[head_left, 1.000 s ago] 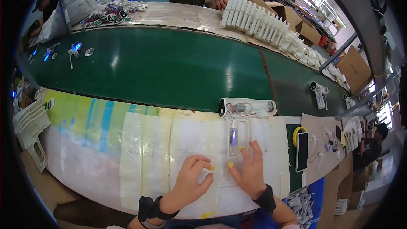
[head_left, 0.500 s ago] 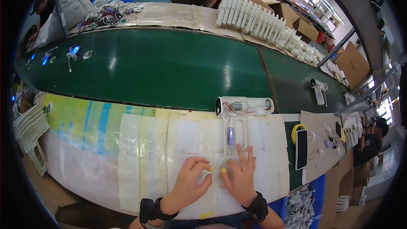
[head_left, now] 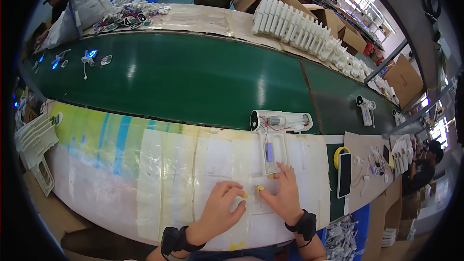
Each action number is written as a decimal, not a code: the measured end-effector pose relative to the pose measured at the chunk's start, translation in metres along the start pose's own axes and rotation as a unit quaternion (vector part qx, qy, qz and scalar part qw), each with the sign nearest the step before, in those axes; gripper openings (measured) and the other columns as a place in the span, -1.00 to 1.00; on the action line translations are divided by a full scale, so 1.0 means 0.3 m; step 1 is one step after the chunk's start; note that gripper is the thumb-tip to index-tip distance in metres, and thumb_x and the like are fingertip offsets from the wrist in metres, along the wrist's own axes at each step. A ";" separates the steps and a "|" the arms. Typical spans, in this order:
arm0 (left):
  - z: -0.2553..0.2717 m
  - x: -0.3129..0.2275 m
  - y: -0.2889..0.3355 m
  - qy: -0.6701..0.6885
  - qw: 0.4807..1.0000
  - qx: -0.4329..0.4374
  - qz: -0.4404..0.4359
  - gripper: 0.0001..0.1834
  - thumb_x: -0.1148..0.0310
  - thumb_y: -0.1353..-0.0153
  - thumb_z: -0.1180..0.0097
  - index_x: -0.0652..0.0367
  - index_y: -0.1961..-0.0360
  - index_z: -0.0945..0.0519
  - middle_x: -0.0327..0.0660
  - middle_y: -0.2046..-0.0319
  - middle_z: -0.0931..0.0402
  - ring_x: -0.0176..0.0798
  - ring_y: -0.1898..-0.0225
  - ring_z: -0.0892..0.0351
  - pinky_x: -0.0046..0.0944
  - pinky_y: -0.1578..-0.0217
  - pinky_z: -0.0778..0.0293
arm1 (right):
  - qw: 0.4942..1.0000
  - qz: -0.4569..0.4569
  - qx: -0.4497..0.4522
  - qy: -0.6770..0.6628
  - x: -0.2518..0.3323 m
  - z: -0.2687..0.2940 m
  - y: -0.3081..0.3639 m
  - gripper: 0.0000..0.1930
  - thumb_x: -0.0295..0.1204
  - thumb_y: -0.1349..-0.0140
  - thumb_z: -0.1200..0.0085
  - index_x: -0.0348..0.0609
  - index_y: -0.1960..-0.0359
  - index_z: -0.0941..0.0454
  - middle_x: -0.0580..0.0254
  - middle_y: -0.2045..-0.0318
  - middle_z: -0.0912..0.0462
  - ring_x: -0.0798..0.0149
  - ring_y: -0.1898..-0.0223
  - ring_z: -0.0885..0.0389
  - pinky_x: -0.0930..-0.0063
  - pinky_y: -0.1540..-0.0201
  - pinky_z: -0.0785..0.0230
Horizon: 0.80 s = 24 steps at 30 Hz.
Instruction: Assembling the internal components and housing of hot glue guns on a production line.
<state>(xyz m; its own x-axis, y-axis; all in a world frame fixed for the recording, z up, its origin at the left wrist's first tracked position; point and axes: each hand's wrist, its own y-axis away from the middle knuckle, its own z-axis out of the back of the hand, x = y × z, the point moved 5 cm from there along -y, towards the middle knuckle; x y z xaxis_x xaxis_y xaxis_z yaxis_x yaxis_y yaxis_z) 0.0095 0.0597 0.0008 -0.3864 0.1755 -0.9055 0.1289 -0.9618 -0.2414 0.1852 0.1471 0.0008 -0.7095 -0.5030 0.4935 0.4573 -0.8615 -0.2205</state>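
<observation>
A white plastic housing half (head_left: 296,123), shaped like a handheld appliance with a handle, lies open side up on the covered table in front of me. A silver motor (head_left: 276,121) and red wires show in its barrel. In its handle sits a purple cylindrical cell (head_left: 269,152). My right hand (head_left: 284,195) is at the handle's lower end, fingertips at or touching its rim, thumb apart. My left hand (head_left: 221,209) hovers to the left, thumb and index finger apart, holding nothing. Yellow coverings show on some fingertips of both hands.
A green conveyor belt (head_left: 193,77) runs beyond the table, with blue-lit parts (head_left: 90,55) at left and another housing (head_left: 366,109) at right. White housings (head_left: 290,24) line the far side. A phone (head_left: 344,175) and yellow tape roll (head_left: 341,153) lie right; a blue bin (head_left: 362,217) stands below.
My right hand has shifted slightly up and right, its fingers bending in at the handle's end. The left hand stays nearly the same. The whole view has shifted slightly.
</observation>
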 end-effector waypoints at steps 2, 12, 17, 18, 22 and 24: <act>0.000 -0.001 0.001 0.005 1.000 -0.003 -0.003 -0.77 0.54 -0.01 -0.26 0.20 0.26 -0.55 -0.07 0.10 -0.50 0.05 0.03 -0.45 -0.11 0.02 -0.41 | 1.000 0.003 0.001 -0.004 -0.006 0.006 -0.025 -0.54 -0.36 0.11 -0.43 -0.30 0.23 -0.47 -0.14 -0.19 -0.43 -0.31 -0.19 -0.38 -0.11 -0.41 -0.04; 0.000 0.005 0.008 -0.013 1.000 0.007 -0.004 -0.75 0.56 -0.02 -0.28 0.21 0.24 -0.54 -0.09 0.09 -0.50 0.00 -0.01 -0.46 -0.17 0.02 -0.43 | 0.998 0.058 -0.006 -0.001 -0.049 0.011 -0.108 -0.56 -0.43 0.10 -0.40 -0.29 0.22 -0.44 -0.14 -0.18 -0.42 -0.23 -0.13 -0.40 0.07 -0.26 -0.24; 0.000 0.005 0.007 -0.013 1.000 0.006 -0.009 -0.75 0.56 -0.02 -0.28 0.21 0.24 -0.55 -0.09 0.09 -0.50 0.00 0.00 -0.46 -0.17 0.03 -0.44 | 0.999 0.043 -0.008 -0.021 -0.102 -0.005 -0.163 -0.56 -0.34 0.04 -0.40 -0.35 0.23 -0.46 -0.21 -0.15 -0.41 -0.31 -0.17 -0.37 -0.21 -0.39 -0.04; -0.002 0.005 0.006 -0.015 1.000 0.006 -0.012 -0.75 0.56 -0.02 -0.28 0.21 0.24 -0.55 -0.09 0.09 -0.50 0.00 0.00 -0.46 -0.17 0.03 -0.44 | 0.998 0.063 -0.019 -0.006 -0.101 0.002 -0.175 -0.58 -0.38 0.02 -0.40 -0.33 0.23 -0.44 -0.18 -0.16 -0.41 -0.25 -0.14 -0.40 -0.04 -0.27 -0.18; -0.003 0.015 0.007 -0.017 1.000 0.008 -0.009 -0.76 0.55 -0.03 -0.27 0.20 0.25 -0.55 -0.10 0.09 -0.50 0.00 -0.01 -0.45 -0.16 0.02 -0.43 | 0.996 0.080 -0.030 0.018 -0.118 0.005 -0.226 -0.60 -0.39 -0.03 -0.38 -0.34 0.23 -0.43 -0.17 -0.16 -0.42 -0.20 -0.09 -0.45 0.16 -0.14 -0.35; -0.004 0.021 0.008 -0.017 1.000 0.010 -0.009 -0.76 0.55 -0.03 -0.27 0.20 0.25 -0.56 -0.10 0.08 -0.50 0.00 -0.01 -0.44 -0.16 0.01 -0.42 | 0.996 0.079 -0.032 0.015 -0.125 0.006 -0.254 -0.61 -0.39 -0.04 -0.38 -0.35 0.23 -0.44 -0.18 -0.15 -0.42 -0.19 -0.09 -0.46 0.17 -0.13 -0.36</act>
<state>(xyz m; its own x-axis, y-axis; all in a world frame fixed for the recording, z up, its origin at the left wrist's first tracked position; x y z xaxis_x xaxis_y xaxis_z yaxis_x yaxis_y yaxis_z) 0.0086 0.0589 -0.0058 -0.4197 0.1860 -0.8884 0.1028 -0.9627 -0.2501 0.1780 0.2317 0.0005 -0.6471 -0.6336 0.4241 0.5305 -0.7737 -0.3464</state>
